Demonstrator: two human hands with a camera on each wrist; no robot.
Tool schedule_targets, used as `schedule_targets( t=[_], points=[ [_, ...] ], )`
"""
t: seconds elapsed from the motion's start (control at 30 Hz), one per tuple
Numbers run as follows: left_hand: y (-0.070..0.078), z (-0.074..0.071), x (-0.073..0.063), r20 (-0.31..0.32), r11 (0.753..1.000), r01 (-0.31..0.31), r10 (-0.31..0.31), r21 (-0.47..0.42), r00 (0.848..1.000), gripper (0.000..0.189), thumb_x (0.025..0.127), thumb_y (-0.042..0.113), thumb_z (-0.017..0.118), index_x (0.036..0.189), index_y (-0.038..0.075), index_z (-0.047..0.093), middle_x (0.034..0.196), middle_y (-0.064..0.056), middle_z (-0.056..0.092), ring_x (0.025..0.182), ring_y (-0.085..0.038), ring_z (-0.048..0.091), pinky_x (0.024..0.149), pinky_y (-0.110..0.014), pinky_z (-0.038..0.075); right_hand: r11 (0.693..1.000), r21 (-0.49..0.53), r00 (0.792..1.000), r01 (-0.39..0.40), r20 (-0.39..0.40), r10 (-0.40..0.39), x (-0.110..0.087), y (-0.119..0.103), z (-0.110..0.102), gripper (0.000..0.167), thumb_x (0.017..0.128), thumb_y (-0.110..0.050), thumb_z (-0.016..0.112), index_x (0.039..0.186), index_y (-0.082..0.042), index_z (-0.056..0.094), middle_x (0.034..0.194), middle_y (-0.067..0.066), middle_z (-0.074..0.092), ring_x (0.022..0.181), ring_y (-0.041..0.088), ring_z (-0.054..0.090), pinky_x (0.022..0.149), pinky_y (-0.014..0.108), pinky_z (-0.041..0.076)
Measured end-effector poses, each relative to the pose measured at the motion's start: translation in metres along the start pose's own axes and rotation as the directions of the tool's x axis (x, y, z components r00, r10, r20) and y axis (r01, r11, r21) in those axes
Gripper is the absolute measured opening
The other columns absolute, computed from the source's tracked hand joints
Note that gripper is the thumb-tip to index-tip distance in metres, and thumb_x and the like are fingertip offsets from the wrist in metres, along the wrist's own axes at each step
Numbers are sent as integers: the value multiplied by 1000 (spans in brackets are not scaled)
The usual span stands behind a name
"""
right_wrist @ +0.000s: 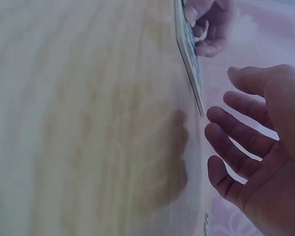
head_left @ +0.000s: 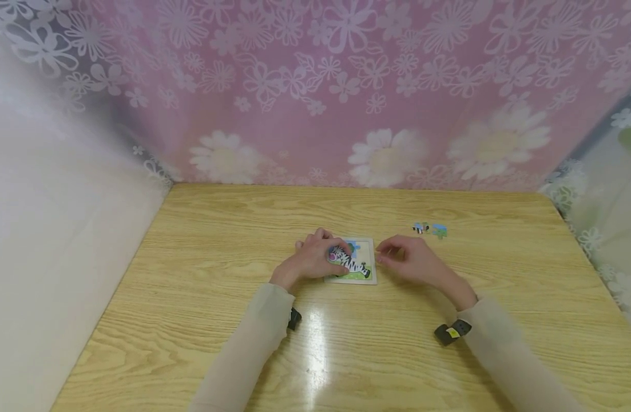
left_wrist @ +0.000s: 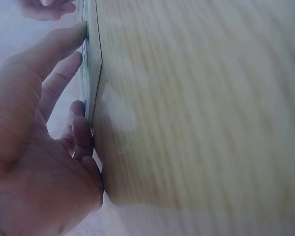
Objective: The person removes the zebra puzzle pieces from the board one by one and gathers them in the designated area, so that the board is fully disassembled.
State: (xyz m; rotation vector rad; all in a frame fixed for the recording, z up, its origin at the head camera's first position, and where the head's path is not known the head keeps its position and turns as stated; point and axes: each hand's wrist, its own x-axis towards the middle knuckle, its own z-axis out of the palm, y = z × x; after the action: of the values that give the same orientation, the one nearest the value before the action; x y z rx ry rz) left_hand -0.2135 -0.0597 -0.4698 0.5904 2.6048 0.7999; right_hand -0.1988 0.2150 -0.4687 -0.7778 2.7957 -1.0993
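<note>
A small square puzzle board (head_left: pixel 374 264) with a pale border lies flat on the table, bearing a zebra picture (head_left: pixel 357 266) on green, with blue above. My left hand (head_left: pixel 314 257) reaches over its left part; thumb and forefinger touch the picture, spread apart, and cover some of it. In the left wrist view, other fingers (left_wrist: pixel 81 132) of that hand rest by the board's edge. Just beyond the right edge is my right hand (head_left: pixel 417 260), its fingers loosely bent. The right wrist view shows these fingers (right_wrist: pixel 231 142) apart with nothing between them.
Loose puzzle pieces (head_left: pixel 439 230) in blue, green and black-and-white lie behind the right hand. The wood-grain table (head_left: pixel 217 229) reaches a pink flowered curtain (head_left: pixel 305 131) at the back. Pale cloth hangs at both sides. Each wrist wears a black band (head_left: pixel 451 332).
</note>
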Motion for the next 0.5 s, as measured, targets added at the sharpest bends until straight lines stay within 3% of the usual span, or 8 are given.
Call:
schedule_targets(
  t=[0.17,0.5],
  points=[
    [-1,1,0,0,1000,-2,2,-9,1000,32,88,46,79,117,41,67,130,-1,45,111,-26,40,91,-47,23,1000,-30,1000,1,25,0,-1,-4,8,16,91,-19,78,106,-13,76,102,-1,75,97,17,69,88,40,55],
    [-1,1,1,1,1000,-9,9,2,1000,32,88,47,79,117,42,66,132,-2,45,113,-26,42,91,-46,24,994,-112,998,-14,58,21,0,-11,19,21,87,-30,82,105,-19,77,108,3,68,102,24,58,87,42,45]
  ],
)
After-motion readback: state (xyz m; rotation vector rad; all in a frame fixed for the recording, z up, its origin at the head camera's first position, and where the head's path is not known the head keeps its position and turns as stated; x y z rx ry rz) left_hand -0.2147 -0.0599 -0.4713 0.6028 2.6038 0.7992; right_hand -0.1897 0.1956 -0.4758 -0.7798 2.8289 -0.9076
